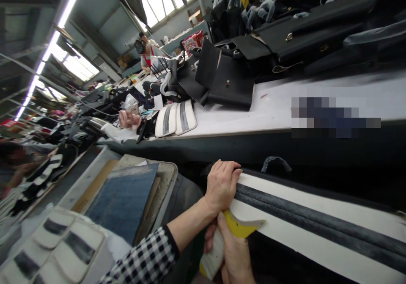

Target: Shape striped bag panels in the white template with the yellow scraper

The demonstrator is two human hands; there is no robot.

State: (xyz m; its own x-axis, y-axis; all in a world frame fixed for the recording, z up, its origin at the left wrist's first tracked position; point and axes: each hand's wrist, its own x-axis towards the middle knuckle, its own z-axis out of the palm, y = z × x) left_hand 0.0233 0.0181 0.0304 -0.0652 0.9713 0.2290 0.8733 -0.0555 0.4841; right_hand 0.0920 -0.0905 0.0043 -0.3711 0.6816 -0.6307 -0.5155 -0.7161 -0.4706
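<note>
My left hand (222, 183), its arm in a black-and-white checked sleeve, is closed over the near end of a long white panel (282, 186) with dark grey lengthwise stripes. The panel runs off to the lower right over something dark. Just below, my right hand (235, 250) is wrapped round a grey-and-yellow tool (214, 252). The tool's yellow part curves to a point beside the panel's edge. Its exact kind I cannot make out, as the fingers cover much of it. Both hands are close together, near the wrist of the left arm.
Black bags (231, 81) with metal clasps are piled along a white table (218, 121). Two striped white pieces (176, 118) and a pink fan (128, 119) lie there. At left, a grey bin (174, 186) holds a blue board (127, 199); more striped pieces (53, 246) sit nearer. A person (152, 57) works behind.
</note>
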